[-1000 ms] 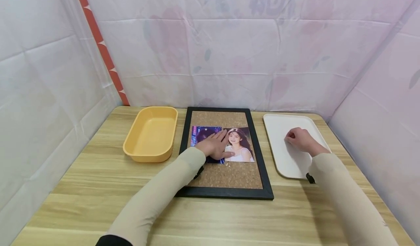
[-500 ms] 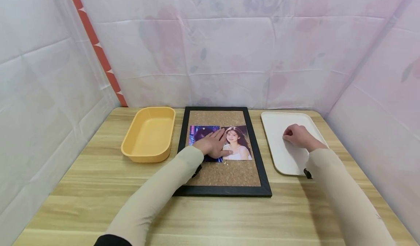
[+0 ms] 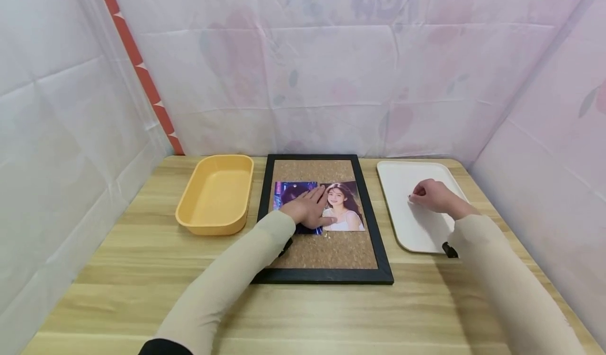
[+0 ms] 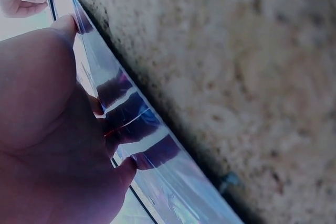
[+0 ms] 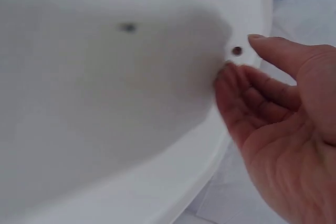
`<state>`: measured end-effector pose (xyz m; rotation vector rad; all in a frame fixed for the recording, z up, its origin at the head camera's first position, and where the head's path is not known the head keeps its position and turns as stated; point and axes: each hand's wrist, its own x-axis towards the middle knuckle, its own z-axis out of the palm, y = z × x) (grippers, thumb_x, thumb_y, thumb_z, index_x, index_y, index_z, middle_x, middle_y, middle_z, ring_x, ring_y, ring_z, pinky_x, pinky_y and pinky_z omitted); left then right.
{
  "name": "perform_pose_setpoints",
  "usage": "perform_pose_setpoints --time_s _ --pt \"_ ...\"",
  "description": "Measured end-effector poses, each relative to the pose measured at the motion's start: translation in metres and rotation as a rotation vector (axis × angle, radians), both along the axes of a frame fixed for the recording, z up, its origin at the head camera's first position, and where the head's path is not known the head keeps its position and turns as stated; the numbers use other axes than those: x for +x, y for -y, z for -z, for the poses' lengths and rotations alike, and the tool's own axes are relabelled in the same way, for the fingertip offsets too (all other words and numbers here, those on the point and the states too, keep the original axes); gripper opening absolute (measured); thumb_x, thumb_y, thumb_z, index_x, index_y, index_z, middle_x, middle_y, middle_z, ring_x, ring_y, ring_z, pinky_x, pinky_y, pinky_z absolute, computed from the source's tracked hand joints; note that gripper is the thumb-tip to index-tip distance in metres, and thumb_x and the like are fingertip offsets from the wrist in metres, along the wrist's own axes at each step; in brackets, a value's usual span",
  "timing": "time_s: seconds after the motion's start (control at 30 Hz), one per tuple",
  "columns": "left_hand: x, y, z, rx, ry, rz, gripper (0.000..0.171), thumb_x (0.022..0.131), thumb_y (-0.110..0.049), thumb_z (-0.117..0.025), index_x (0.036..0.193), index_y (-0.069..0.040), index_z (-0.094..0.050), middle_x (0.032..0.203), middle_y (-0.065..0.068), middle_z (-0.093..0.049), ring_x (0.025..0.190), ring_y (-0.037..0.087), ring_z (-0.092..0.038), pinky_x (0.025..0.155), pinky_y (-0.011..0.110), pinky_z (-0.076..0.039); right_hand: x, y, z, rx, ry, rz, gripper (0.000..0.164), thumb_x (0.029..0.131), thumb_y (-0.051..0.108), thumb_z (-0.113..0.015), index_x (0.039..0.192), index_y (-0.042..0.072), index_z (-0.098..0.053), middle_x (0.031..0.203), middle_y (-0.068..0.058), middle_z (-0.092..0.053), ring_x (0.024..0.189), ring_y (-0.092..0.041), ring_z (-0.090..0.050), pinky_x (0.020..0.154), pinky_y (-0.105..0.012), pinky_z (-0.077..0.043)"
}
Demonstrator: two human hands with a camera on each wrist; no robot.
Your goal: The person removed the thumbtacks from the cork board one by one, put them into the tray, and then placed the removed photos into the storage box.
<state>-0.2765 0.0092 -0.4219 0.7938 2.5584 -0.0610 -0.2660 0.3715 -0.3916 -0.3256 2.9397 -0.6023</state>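
Left hand [image 3: 309, 212]: fingers straight over 2 photos [image 3: 349, 219] on corkboard [image 3: 331, 252] | right hand [image 3: 434, 196]: curled at brown piece [image 5: 237, 51] above white tray [image 3: 411, 236], pinch unclear | risk: loose pinch drops piece; left-hand slip skews photos

The frame [image 3: 326, 275] is black, its cork [image 3: 331, 252] speckled tan, the tray [image 3: 396, 197] white.

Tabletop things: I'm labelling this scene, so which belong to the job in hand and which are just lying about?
Belong, judging by the hands:
blue-purple print and portrait print, partly under the left hand
black-framed cork board beneath them
white tray, below the right hand
small dark piece near that hand's thumb

Apparently just lying about:
yellow tub, untouched
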Motion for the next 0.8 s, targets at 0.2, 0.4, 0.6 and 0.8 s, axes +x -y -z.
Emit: perform_pose_setpoints --time_s 0.2,0.4,0.6,0.8 --pt "-0.009 -0.003 0.013 -0.038 0.009 0.003 0.092 0.101 -0.071 -0.025 0.163 -0.013 0.013 0.170 0.006 0.019 0.157 0.022 0.014 0.127 0.040 0.000 0.008 0.010 -0.016 -0.025 -0.054 -0.040 0.042 0.098 0.014 -0.066 0.118 -0.022 -0.057 0.103 -0.031 -0.067 0.096 -0.043 -0.066 0.084 -0.054 -0.054" --pt "-0.011 -0.005 0.019 -0.030 0.009 -0.007 0.094 0.100 -0.072 -0.027 0.163 -0.015 0.011 0.171 0.005 0.018 0.157 0.022 0.013 0.127 0.041 -0.001 0.007 0.031 -0.022 -0.072 -0.054 -0.079 0.050 0.100 0.017 -0.064 0.128 -0.022 -0.051 0.121 -0.039 -0.060 0.110 -0.051 -0.061 0.092 -0.060 -0.051" --pt "-0.007 -0.004 0.020 -0.027 0.011 -0.018 0.093 0.100 -0.073 -0.027 0.164 -0.016 0.010 0.171 0.004 0.017 0.157 0.021 0.012 0.127 0.040 -0.002 0.000 0.056 -0.014 -0.144 -0.017 -0.079 0.048 0.100 0.013 -0.063 0.131 -0.020 -0.050 0.125 -0.037 -0.060 0.115 -0.049 -0.060 0.095 -0.059 -0.050" --pt "-0.008 -0.004 0.017 -0.025 -0.008 -0.024 0.093 0.100 -0.074 -0.028 0.164 -0.017 0.008 0.171 0.003 0.016 0.158 0.021 0.011 0.127 0.040 -0.002 -0.010 0.080 -0.010 -0.221 0.006 -0.091 0.045 0.099 0.008 -0.062 0.131 -0.021 -0.049 0.125 -0.036 -0.059 0.118 -0.048 -0.058 0.099 -0.058 -0.049"
